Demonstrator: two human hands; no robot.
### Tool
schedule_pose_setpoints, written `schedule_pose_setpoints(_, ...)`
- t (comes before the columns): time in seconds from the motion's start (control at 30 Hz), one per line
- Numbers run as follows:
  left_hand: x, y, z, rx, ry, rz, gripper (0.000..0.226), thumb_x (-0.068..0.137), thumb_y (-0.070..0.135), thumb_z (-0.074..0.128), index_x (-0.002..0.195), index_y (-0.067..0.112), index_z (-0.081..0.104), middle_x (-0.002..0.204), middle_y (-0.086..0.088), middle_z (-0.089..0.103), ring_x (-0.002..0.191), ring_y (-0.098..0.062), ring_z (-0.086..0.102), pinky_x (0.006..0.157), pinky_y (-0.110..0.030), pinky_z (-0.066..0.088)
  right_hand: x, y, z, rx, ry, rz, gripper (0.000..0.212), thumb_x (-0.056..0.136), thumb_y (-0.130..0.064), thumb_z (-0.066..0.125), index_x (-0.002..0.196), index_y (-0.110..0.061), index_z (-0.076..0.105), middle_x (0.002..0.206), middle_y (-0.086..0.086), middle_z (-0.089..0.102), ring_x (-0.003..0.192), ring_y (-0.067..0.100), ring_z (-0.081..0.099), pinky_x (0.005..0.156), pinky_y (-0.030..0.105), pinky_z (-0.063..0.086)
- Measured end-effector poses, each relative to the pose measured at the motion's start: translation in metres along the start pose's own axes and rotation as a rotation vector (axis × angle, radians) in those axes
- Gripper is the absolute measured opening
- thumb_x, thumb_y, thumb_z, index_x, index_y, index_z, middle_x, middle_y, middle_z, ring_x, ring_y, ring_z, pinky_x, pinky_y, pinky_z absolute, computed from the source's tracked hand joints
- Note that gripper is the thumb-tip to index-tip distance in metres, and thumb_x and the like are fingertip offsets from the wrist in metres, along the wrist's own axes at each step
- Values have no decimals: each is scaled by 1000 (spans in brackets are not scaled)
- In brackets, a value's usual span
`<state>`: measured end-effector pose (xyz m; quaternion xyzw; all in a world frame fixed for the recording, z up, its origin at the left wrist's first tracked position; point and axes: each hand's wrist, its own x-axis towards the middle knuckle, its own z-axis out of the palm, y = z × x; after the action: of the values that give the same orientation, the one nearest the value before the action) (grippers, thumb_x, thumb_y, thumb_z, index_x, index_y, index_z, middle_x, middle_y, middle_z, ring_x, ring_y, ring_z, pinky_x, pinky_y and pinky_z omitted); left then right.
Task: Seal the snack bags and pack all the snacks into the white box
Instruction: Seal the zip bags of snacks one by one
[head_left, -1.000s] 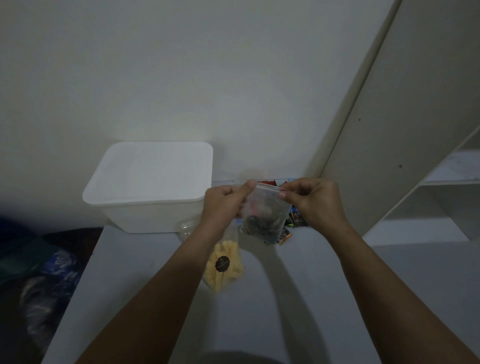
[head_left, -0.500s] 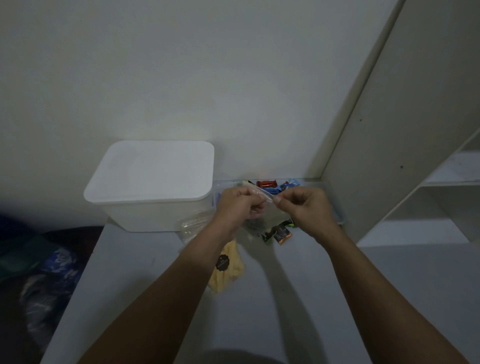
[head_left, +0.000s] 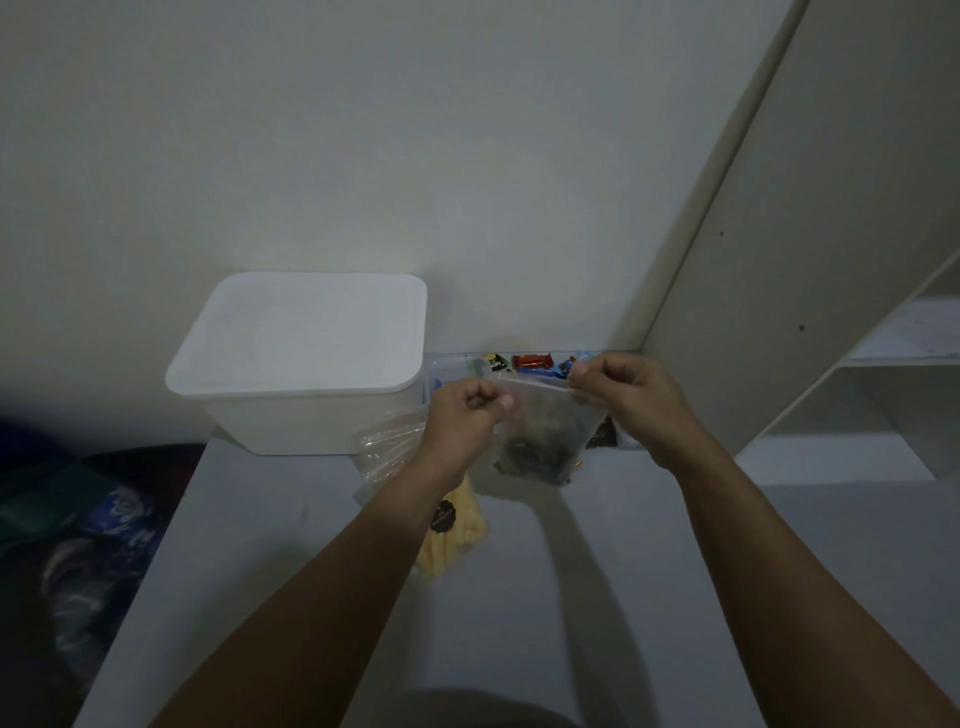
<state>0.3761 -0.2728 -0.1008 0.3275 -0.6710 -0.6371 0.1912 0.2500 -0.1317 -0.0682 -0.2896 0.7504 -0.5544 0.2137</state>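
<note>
Fingers and thumbs of both hands pinch the top strip of a clear zip bag of dark snacks, left hand and right hand at opposite corners, raised just right of the lidded white box. Right of that box, wrapped candies lie along the wall, and a bag of yellow snacks rests on the worktop nearer the person.

A pale table carried a lidded white box left of the hands, a yellow snack bag under the left forearm, and small wrapped candies beyond the hands.
</note>
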Motion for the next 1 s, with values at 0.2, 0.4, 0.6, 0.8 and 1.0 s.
schedule_pose_setpoints(0.2,-18,-11,-6,-149,10,-159,8,90,8,61,91,-1,61,95,-10,70,92,-23,68,65,-38,60,-2,30,3,-112,-103,108,6,86,-10,69,92,-11,69,89,4,69,83,19,67,62,26,56)
schedule_pose_setpoints(0.4,-38,-44,-25,-145,55,-352,17,86,-5,59,73,7,60,91,-18,69,83,-30,67,69,-48,60,-1,50,34,-203,-248,177,16,92,-7,60,81,-18,66,91,11,68,89,30,67,75,48,60)
schedule_pose_setpoints(0.6,-59,-84,-45,-18,240,-407,19,77,-2,65,65,13,65,79,-14,67,74,-29,64,62,-40,56,2,73,82,-282,-403,243,6,90,-11,62,85,-12,66,94,10,67,93,26,66,76,45,60)
schedule_pose_setpoints(0.8,-65,-101,-41,124,408,-364,44,77,16,77,110,5,51,102,-7,53,94,-27,58,85,-41,53,0,92,119,-307,-442,267,10,91,-11,56,86,-9,65,92,10,64,88,26,63,78,43,55)
schedule_pose_setpoints(1.0,-51,-108,-38,20,298,-288,50,71,2,67,117,14,53,109,-11,63,97,-25,65,74,-27,55,4,104,130,-258,-384,315,19,87,-5,56,74,-18,59,83,1,59,83,22,57,65,32,47)
